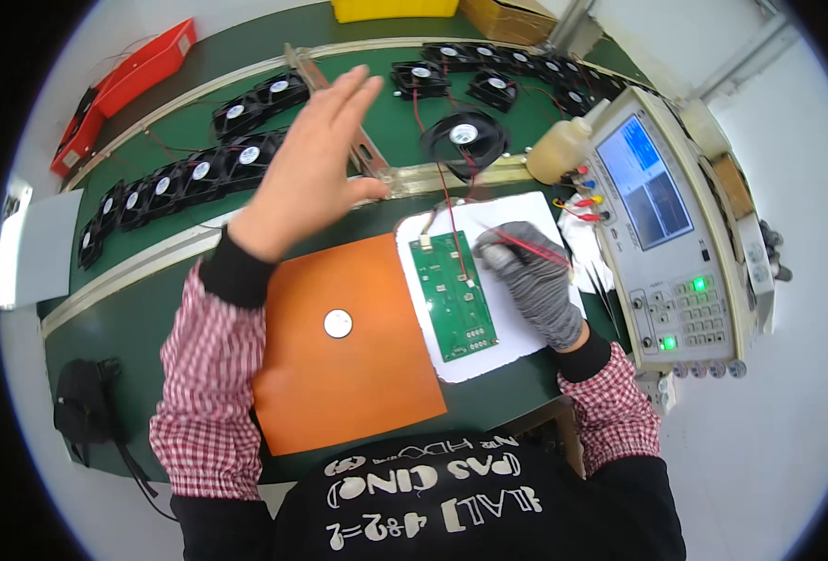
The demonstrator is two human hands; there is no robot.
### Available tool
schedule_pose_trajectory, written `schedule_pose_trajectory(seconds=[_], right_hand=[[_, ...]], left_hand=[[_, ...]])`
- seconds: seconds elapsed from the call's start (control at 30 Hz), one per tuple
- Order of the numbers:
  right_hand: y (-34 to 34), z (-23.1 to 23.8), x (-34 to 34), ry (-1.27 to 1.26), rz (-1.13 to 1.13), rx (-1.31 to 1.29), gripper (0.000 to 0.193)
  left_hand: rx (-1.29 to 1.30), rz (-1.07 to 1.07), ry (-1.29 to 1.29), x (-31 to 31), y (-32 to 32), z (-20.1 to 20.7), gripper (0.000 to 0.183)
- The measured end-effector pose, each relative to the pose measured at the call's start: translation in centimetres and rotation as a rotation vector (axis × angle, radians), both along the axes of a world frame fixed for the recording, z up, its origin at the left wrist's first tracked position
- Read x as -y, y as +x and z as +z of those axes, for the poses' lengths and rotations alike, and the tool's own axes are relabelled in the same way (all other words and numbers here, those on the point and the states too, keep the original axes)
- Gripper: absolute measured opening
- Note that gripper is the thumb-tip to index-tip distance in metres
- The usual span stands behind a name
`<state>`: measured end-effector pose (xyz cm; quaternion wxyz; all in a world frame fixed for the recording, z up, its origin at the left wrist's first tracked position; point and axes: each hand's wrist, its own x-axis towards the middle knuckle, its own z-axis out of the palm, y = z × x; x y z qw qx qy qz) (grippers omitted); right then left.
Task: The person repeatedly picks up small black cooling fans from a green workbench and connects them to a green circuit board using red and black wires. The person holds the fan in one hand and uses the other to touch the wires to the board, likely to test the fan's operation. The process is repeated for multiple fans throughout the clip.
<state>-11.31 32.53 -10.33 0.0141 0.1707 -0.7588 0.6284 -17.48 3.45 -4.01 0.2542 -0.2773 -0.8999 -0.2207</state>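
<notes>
Right hand [528, 285] holds a thin red tool [540, 249] beside a green circuit board [451, 304]

The right hand wears a grey glove. Its fingers are curled and pinch the thin red tool, which looks like tweezers, though its tip is too small to be judged. This hand is just to the right of the green circuit board, over a white sheet [515, 335].

The green circuit board lies flat on this sheet, in the middle part of the green bench [143, 351]. A red wire [450, 210] runs down to it from the side of a round black fan [463, 136], which is behind the board.

The left hand [306, 173] has no glove. It is raised, with the fingers extended close together and the thumb standing apart, and it holds nothing. Below it is an orange mat [349, 397], on which lies a white disc [337, 323].

To the right stands an instrument with a lit screen [646, 182]. A yellowish bottle [559, 154] is near its upper left corner, and dark tweezers [603, 296] lie near its lower left side. On the far left, a row of black fans [164, 187] stands behind the bench's pale rail.
</notes>
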Motion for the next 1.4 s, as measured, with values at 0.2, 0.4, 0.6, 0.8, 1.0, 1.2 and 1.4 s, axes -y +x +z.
schedule_pose_trajectory(seconds=[0.2,0.4,0.6,0.8,1.0,1.2,1.4], right_hand=[[-0.4,0.3,-0.5,-0.029,0.004,-0.154,0.03],[3.0,1.8,1.4,-0.088,0.544,0.221,0.039],[5.3,3.8,2.2,0.024,1.281,0.322,0.019],[3.3,4.2,-0.8,-0.172,0.664,0.473,0.014],[-0.3,1.7,0.4,0.174,0.247,0.042,0.015],[-0.5,-0.1,0.5,0.285,0.268,-0.226,0.024],[-0.7,0.7,0.6,0.504,0.288,-0.458,0.016]], left_hand=[[0.301,0.279,-0.272,5.6,-2.8,-1.6,0.071],[-0.007,-0.258,0.33,-5.7,9.7,3.6,0.084],[-0.49,0.008,0.309,2.7,11.2,6.3,0.057],[-0.064,0.421,0.954,10.1,9.2,3.3,0.035],[0.644,0.083,0.556,2.2,14.2,-3.7,0.026],[0.457,-0.059,0.126,0.0,14.7,-2.2,0.077],[0.341,0.013,-0.076,-1.7,15.5,-2.1,0.099]])
